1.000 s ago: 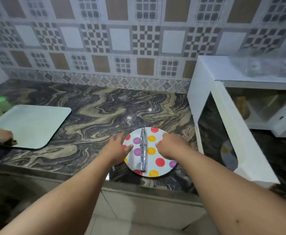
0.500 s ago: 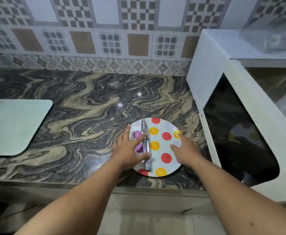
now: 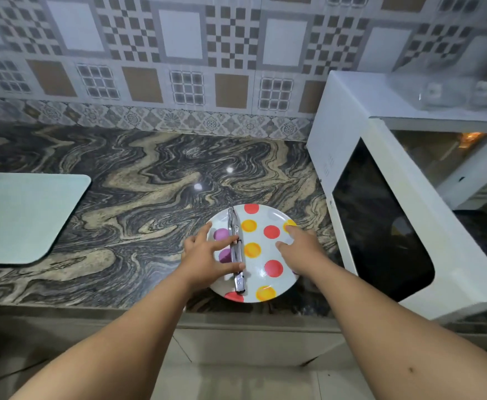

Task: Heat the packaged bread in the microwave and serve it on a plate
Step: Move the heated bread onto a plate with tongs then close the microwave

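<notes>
— Plate (image 3: 268, 249), white with red, yellow and purple dots, sits near the front edge of the marbled counter (image 3: 138, 197), just left of the white microwave (image 3: 409, 215), whose door stands swung out toward the room.

— And the hands?

— Left hand (image 3: 204, 255) lies over the plate's left side, fingers spread, thumb and fingertips touching the metal tongs (image 3: 236, 249) that run front to back across the plate. Whether it has actually closed on them, I cannot tell. Right hand (image 3: 300, 243) rests on the plate's right rim, fingers apart, gripping nothing.

— The bread?

— Something golden shows at the back of the lit microwave cavity, too blurred to name.

— Anything else on the counter?

— A pale cutting board (image 3: 25, 215) well off to the left, with the edge of another person's hand at its far left side. A clear plastic cover (image 3: 450, 90) lies on top of the microwave.
</notes>
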